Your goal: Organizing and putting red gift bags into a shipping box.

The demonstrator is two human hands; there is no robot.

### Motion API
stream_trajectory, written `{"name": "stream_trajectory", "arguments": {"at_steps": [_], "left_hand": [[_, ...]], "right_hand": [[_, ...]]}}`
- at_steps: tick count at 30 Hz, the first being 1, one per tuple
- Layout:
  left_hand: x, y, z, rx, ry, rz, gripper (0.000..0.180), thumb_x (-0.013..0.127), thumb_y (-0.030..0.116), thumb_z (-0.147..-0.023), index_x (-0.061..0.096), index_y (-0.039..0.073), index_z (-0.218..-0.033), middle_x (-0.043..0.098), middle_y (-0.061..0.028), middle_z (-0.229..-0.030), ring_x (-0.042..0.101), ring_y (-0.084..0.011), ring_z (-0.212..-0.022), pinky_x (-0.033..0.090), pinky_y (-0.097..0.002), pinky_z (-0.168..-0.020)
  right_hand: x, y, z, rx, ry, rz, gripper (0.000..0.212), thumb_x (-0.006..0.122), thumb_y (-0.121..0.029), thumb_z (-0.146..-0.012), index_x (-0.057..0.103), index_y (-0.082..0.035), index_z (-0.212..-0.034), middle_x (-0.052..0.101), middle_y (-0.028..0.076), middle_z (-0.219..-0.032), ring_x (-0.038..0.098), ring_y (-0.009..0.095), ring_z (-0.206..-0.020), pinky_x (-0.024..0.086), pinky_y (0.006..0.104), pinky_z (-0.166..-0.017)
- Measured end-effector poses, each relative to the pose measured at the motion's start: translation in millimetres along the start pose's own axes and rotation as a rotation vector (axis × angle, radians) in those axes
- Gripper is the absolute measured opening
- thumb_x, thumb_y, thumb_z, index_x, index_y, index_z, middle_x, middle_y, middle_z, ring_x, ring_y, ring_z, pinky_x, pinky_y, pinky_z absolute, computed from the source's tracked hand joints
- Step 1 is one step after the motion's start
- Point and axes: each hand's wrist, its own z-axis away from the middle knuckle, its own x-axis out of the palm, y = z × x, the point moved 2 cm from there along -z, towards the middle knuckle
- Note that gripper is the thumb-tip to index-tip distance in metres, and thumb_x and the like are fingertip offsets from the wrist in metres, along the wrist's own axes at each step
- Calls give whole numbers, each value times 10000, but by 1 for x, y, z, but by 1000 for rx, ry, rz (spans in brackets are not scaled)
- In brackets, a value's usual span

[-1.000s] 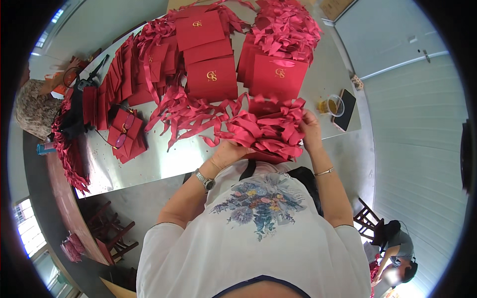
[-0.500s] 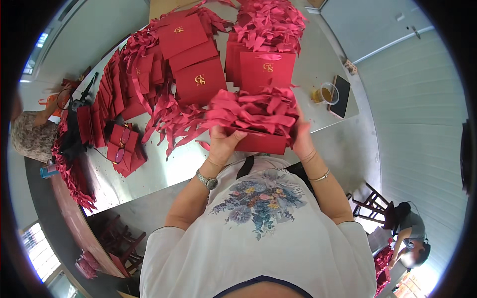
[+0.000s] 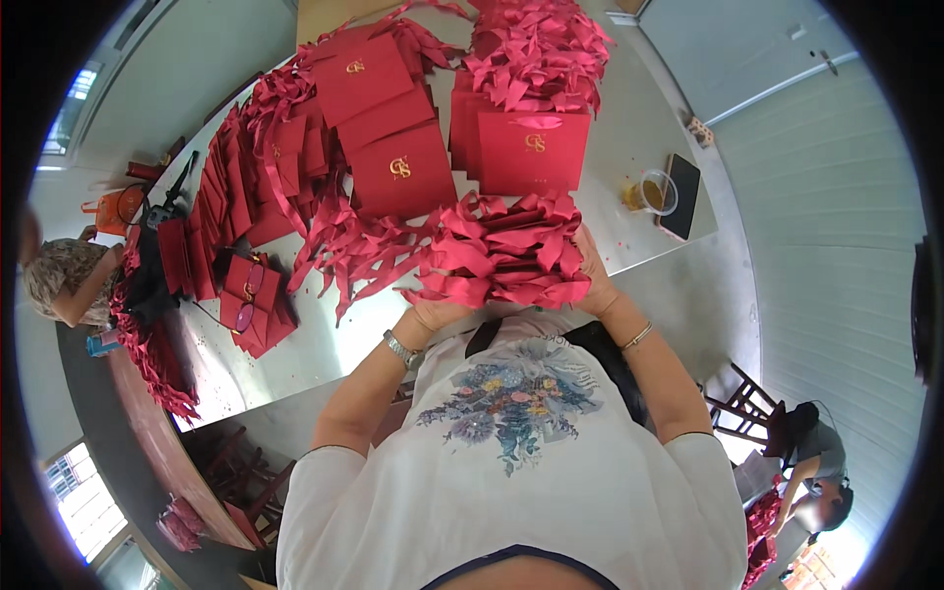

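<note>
Between my two hands stands a bundle of red paper gift bags (image 3: 506, 251), its ribbon-covered tops facing up at the table's near edge. My left hand (image 3: 442, 313) is closed on the bundle's near left end, with its fingers mostly hidden under ribbons. Against the right end my right hand (image 3: 594, 275) presses, its fingers partly out of sight behind the bags. Just beyond, a row of upright red bags (image 3: 534, 147) has ribbons heaped on top. Left of that row, flat red bags with gold print (image 3: 401, 172) lie overlapped, and loose ribbons (image 3: 359, 246) trail toward my bundle.
Glasses (image 3: 250, 295) rest on red bags at the table's left. A plastic cup (image 3: 654, 192) of amber drink and a dark phone (image 3: 680, 197) lie at the right edge. One person (image 3: 74, 280) is at far left, another (image 3: 821, 467) at lower right. Wooden stools (image 3: 737, 403) stand nearby.
The bundle has tipped so its ribbon tops face up and its red front no longer shows. My left hand has shifted lower, toward the near edge. The person at left has moved an arm.
</note>
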Motion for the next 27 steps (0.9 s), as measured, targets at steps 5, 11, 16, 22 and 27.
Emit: {"name": "stream_trajectory", "arguments": {"at_steps": [5,11,16,22,27], "left_hand": [[27,-49,12,74,246,-336,492,517,342,-912,443,103,-1336,433,-105,-1384,409,-255,-1261,318,-379,-1067],[-5,27,5,-28,1042,1060,422,640,211,-861,490,-2,-1192,555,-125,-1209,560,-240,-1085,450,-370,-951],[6,53,20,15,1047,1704,479,498,397,-924,477,40,-1243,562,-134,-1219,549,-297,-1109,432,-454,-975],[73,106,11,653,670,2017,475,333,331,-933,493,27,-1261,551,-184,-1239,553,-365,-1103,424,-548,-963],[134,128,15,456,1136,2102,486,390,347,-927,495,11,-1262,563,-185,-1224,565,-346,-1092,430,-495,-977]], "right_hand": [[12,-2,-1,226,-34,-512,935,760,-353,-658,282,-44,-1401,341,162,-1417,339,344,-1301,201,447,-1105],[-49,-70,-48,7,51,-267,1028,768,-376,-672,185,3,-1429,344,245,-1371,381,384,-1252,308,415,-1051],[-90,-74,-69,19,-145,-811,649,482,-445,-928,365,18,-1369,435,148,-1370,445,242,-1242,370,373,-1005],[-101,-70,-19,-41,-208,-795,455,583,-242,-902,489,-11,-1283,523,136,-1266,498,229,-1168,383,341,-978],[-103,-93,5,-418,-271,-687,545,686,-237,-809,498,-15,-1270,491,170,-1297,489,313,-1171,376,366,-989]]}}
